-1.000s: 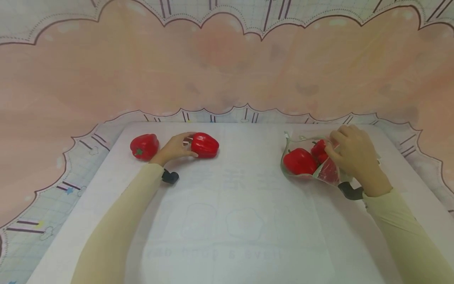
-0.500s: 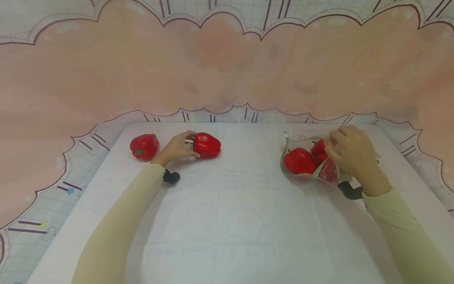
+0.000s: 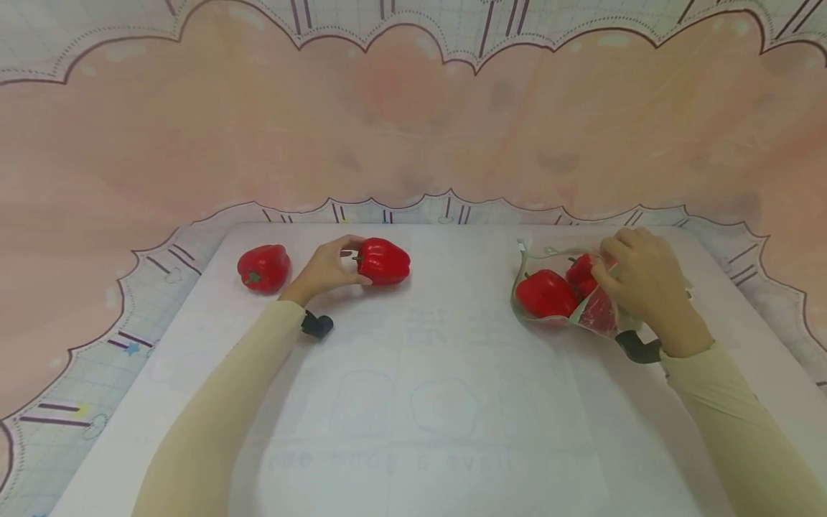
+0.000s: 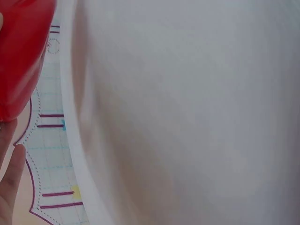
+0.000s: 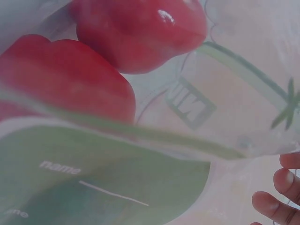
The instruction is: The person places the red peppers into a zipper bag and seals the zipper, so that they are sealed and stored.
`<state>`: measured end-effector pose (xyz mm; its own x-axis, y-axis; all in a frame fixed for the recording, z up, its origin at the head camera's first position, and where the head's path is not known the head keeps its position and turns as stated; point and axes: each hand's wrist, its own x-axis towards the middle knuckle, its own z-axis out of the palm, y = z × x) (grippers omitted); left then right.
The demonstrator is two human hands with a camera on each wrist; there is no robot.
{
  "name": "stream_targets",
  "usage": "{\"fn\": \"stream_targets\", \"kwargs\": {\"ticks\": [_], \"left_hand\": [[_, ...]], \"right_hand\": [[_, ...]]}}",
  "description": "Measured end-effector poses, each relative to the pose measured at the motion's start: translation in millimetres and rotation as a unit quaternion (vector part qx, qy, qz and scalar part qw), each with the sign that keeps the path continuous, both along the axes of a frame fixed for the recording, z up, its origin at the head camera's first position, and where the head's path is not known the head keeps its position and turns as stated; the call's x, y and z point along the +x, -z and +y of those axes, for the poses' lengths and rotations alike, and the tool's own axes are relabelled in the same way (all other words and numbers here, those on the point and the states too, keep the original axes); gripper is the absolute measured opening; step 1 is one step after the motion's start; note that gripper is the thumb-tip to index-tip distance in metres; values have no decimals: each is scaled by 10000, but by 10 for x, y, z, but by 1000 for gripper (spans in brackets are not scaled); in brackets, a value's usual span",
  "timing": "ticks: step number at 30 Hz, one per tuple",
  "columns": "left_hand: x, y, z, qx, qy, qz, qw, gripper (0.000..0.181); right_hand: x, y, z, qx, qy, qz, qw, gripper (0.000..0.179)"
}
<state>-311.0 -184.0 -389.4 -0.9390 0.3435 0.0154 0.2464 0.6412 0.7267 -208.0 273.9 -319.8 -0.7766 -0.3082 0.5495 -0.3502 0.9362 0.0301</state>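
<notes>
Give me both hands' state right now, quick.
Left hand: closed, holding a red bell pepper at its stem end.
Right hand: closed, holding the see-through bag by its edge.

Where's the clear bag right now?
In the head view, the clear bag lies on the right side of the white table, at the right hand, with red peppers inside.

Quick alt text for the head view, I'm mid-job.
Left hand grips a red bell pepper at a white tabletop; right hand holds a translucent bag containing two more bell peppers. A fourth bell pepper lies at left.
</notes>
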Motion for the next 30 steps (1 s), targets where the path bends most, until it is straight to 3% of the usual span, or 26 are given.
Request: {"fn": "stream_targets", "kwargs": {"ticks": [11,30], "left_hand": [[65,-52,230,338,235,530,9977,73],[145,-80,851,662,1033,601,9906,69]], "right_hand": [[14,-17,-4,-56,10,-4,10000,15],[23,-16,-11,-73,40,-26,10000,15]]}}
